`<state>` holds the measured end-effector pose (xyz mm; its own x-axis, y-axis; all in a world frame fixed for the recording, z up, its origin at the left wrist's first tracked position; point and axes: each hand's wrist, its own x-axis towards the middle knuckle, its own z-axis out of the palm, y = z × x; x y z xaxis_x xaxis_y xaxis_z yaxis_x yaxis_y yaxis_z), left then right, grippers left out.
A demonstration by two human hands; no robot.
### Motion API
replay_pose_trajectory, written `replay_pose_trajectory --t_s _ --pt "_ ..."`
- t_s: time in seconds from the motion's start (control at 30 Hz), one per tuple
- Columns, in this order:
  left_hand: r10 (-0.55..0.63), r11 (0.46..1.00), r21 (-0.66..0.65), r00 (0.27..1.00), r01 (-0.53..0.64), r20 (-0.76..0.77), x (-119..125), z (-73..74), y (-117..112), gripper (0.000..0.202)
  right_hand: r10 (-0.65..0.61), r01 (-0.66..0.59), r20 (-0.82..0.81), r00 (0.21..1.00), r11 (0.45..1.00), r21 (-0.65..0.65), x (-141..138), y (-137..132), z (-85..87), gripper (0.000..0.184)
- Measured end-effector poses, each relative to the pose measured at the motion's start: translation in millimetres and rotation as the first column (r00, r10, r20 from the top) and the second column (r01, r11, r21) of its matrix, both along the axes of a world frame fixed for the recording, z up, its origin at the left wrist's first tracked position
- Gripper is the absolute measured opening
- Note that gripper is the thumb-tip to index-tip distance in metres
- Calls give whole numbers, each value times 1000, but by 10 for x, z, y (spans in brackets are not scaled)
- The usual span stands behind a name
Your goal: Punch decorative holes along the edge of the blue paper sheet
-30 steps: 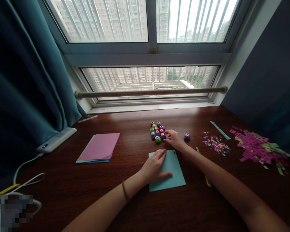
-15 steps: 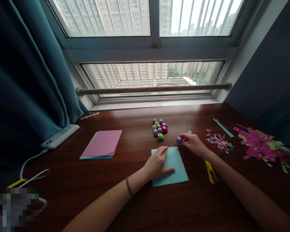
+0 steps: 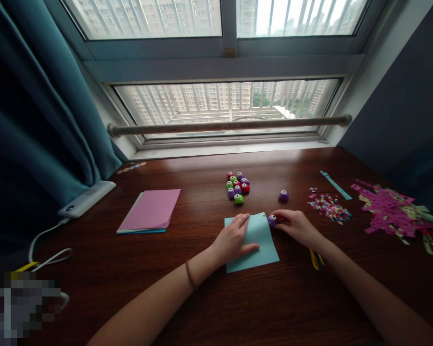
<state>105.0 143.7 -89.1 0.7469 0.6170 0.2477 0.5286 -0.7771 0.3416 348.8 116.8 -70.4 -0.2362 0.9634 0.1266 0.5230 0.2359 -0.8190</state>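
A light blue sheet of paper [image 3: 260,250] lies on the table, with a small dark hole near its top right corner. Flat on its left part rests my left hand [image 3: 234,238], fingers stretched and thumb spread. My right hand [image 3: 298,226] grips a small purple craft punch [image 3: 273,220] at the sheet's right edge, just below that corner. How far the paper reaches into the punch I cannot tell. A second purple punch [image 3: 283,195] stands alone behind my right hand. Several red, green and purple punches [image 3: 237,187] form a cluster beyond the sheet.
Pink and blue paper [image 3: 149,209] is stacked at left. To the right are tiny punched bits [image 3: 330,208], a blue paper strip [image 3: 335,185] and a heap of pink scraps [image 3: 393,206]. A yellow cutter [image 3: 315,260] lies partly under my right forearm. A white power strip [image 3: 88,198] sits by the curtain.
My right hand has brought the purple punch nearer to me, against the sheet's right edge. The other purple punch is now uncovered. My left hand stays on the paper; the view has tilted slightly.
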Motion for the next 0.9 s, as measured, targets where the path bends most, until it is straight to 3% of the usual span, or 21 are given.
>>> replay_pose_trajectory --t_s 0.27,0.43,0.7,0.9 --pt "-4 1000 -6 1000 4 -12 -5 8 -5 78 -73 73 -6 997 997 2 -14 -4 21 22" --pt "-4 1000 -4 1000 4 -27 -4 12 1 80 -53 53 -12 999 999 -7 -23 -18 -13 22" --pt "-19 1000 18 999 20 -49 -2 14 -21 88 -37 14 179 983 992 129 -84 -35 11 23" --pt "-14 999 42 999 15 -40 -1 18 -31 86 19 -47 182 983 987 151 -123 -40 36 24"
